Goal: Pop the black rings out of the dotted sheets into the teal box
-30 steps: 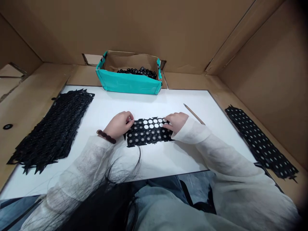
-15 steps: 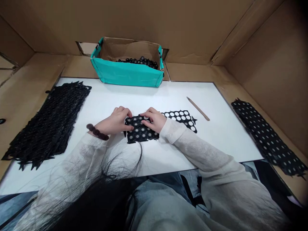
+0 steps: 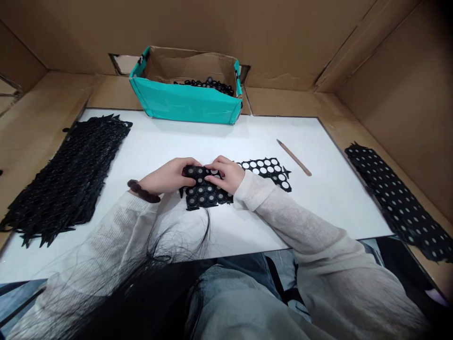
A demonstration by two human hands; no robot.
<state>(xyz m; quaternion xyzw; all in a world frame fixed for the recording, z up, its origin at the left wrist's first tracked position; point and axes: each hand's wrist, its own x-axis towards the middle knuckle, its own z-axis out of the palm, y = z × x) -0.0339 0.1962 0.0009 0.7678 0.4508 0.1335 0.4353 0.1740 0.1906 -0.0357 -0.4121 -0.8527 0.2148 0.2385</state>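
Observation:
A black perforated sheet point(image 3: 200, 190) lies in front of me on the white board. Its left part has round black pieces with pale centres in the holes. Bare white shows through the holes at its right end. My left hand point(image 3: 171, 175) is closed around the sheet's upper left edge, thumb on top. My right hand point(image 3: 226, 175) is also closed on the sheet, around its middle. Its thumb and fingertips bend toward the left hand and cover some holes. Whether a small loose piece is between the fingertips cannot be made out.
A teal-fronted cardboard box point(image 3: 187, 101) holding small black rings point(image 3: 208, 85) stands at the back. Stacked black sheets point(image 3: 71, 174) lie left. More sheets with pale dots point(image 3: 396, 203) lie right. A thin brown stick point(image 3: 293, 157) rests on the white board point(image 3: 318, 203). Cardboard walls surround the board.
My left hand's fingers have moved right and closed over the sheet's upper left edge, toward the right hand. My right hand stays nearly where it was. The camera view has shifted slightly.

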